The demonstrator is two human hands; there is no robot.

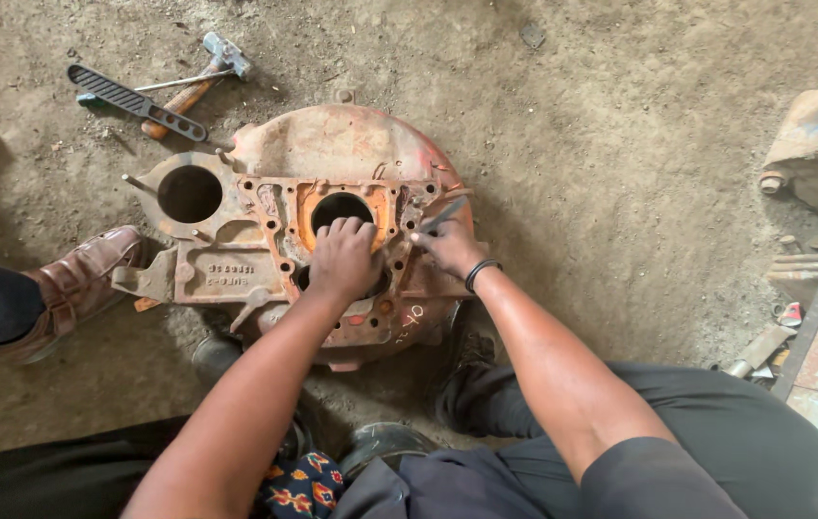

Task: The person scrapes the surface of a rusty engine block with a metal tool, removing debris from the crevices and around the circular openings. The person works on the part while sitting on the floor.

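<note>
A rusty orange cast housing [332, 154] is lying flat on the dirt floor [620, 144] at the centre of the frame, its rounded back toward the top and its machined face with several round bores turned up; the person is crouching over it from the bottom edge, both arms reaching forward.

The left hand [343, 258] is resting on the face just below the central bore [340, 209], fingers curled down and pressing against the casting; it is clenching nothing that shows, only bracing on the metal.

The right hand [449, 246], wearing a dark band at the wrist, is sitting just to the right of the left hand and is gripping a slim grey blade-like tool [444, 213]; the tool's long axis is running from the fingers up and to the right, lying over the right edge of the machined face, close beside the central bore. So the tool is lying on the right-hand side of the housing, and the right hand is the nearer one to that edge; the left hand is sitting toward the middle.

In the upper left of the frame a hammer [205, 72] and a black slotted bar [135, 101] are lying on the floor, well apart from both hands; at the left edge another person's brown shoe [73, 288] is touching the housing's lower left lug.
</note>
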